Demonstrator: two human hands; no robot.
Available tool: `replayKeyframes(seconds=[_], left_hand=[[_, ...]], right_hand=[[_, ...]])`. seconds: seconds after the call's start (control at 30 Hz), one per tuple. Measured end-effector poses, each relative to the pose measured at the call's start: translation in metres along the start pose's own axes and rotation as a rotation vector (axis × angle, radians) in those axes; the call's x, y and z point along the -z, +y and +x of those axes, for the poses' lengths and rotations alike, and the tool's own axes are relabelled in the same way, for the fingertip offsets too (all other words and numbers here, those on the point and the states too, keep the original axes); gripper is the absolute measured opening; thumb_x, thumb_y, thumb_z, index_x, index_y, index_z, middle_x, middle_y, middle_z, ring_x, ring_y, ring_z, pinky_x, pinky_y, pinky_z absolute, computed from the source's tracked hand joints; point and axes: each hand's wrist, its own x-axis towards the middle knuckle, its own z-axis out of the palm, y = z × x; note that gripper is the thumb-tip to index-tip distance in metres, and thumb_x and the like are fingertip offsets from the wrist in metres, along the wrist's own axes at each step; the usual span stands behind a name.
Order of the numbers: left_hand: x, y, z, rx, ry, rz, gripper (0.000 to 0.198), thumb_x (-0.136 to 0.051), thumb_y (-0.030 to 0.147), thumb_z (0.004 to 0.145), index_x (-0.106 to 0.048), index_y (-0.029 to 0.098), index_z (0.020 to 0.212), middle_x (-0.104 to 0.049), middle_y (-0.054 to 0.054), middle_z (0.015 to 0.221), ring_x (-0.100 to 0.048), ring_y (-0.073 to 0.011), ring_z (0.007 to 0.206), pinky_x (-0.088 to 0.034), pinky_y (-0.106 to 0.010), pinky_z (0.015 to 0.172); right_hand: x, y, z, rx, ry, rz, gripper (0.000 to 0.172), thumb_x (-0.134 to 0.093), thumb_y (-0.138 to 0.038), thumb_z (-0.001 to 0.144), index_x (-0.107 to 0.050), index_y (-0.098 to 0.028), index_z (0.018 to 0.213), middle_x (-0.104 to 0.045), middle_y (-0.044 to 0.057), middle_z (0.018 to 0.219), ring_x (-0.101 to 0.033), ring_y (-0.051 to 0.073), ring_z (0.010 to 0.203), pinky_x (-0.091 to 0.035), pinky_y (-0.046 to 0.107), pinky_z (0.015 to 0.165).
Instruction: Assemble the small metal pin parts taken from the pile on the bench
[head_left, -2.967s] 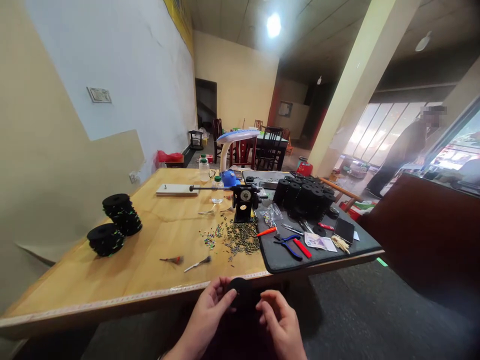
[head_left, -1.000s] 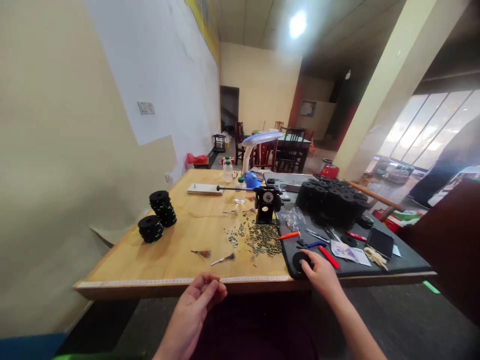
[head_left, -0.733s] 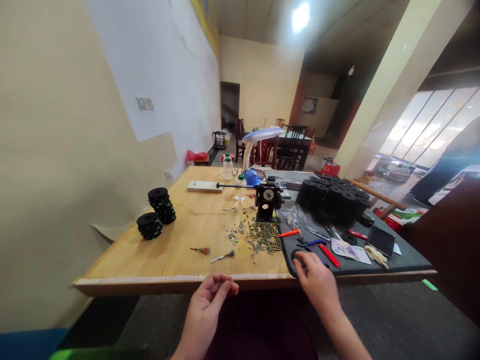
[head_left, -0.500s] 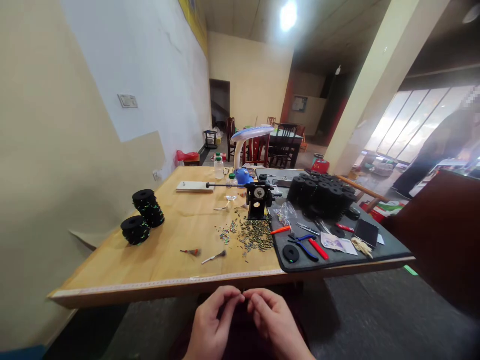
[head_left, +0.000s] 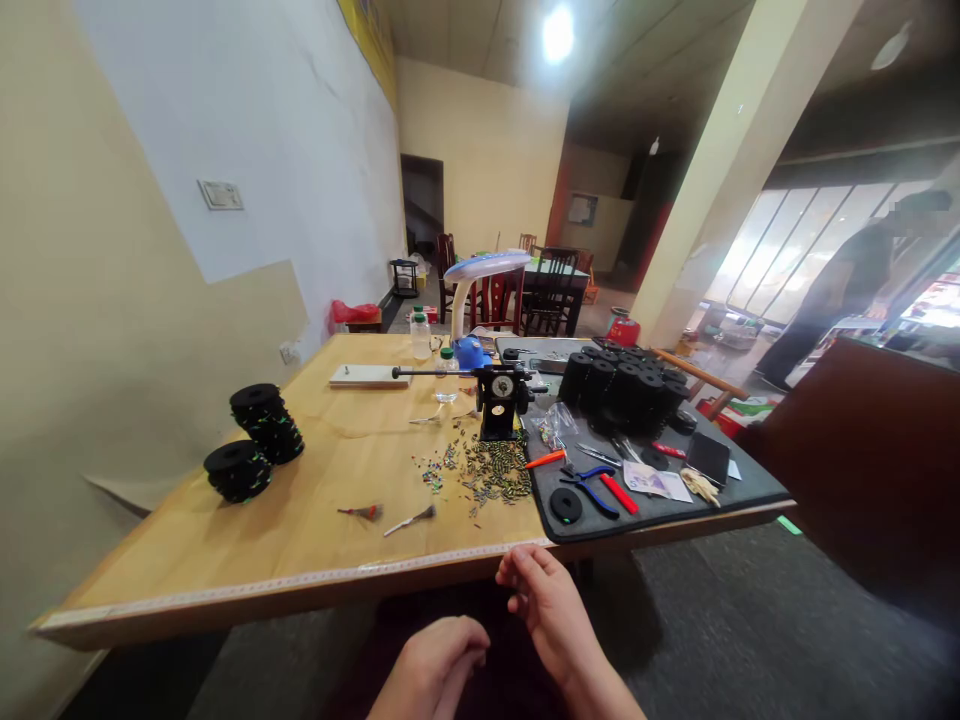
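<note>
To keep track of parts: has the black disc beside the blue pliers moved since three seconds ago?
Yes. The black disc went forward and right, from the left hand onto the grey mat, beside the blue pliers.

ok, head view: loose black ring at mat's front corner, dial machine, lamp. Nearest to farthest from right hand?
1. Black ring: front-left corner of the mat, beyond the right hand.
2. Dial machine: farther back, beside the mat.
3. Lamp: behind the machine.

On the tan wooden table (head_left: 300, 548), about a boxy black metal machine (head_left: 499, 410): two black, green-flecked cylindrical stacks (head_left: 238, 475) well to its left, small dark pieces (head_left: 495, 468) scattered just in front, and to its right a grey rectangular mat (head_left: 652, 513) (dark-edged) bearing a flat black disc (head_left: 566, 514).
</note>
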Motion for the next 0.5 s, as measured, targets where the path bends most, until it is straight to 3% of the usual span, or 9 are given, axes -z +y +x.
replayKeyframes(seconds=[0.2, 0.5], left_hand=[[-0.006, -0.008, -0.002, -0.039, -0.094, 0.064, 0.017, -0.045, 0.007, 0.085, -0.052, 0.022, 0.08, -0.063, 0.001, 0.068, -0.058, -0.0112, 0.06, -0.044, -0.016, 0.059], [-0.009, -0.009, 0.002, -0.024, -0.173, 0.11, 0.018, -0.041, 0.011, 0.087, -0.051, 0.022, 0.077, -0.063, 0.001, 0.067, -0.058, -0.0114, 0.06, -0.044, -0.016, 0.058]], right_hand=[[0.004, -0.017, 0.0, 0.05, 0.032, 0.029, 0.038, -0.082, -0.044, 0.061, -0.061, -0.014, 0.073, -0.067, 0.002, 0.068, -0.067, 0.015, 0.064, -0.043, 0.015, 0.044], [0.009, -0.025, 0.0, 0.116, 0.017, 0.049, 0.035, -0.08, -0.042, 0.065, -0.06, -0.014, 0.074, -0.067, 0.001, 0.066, -0.064, 0.012, 0.057, -0.044, 0.015, 0.044]])
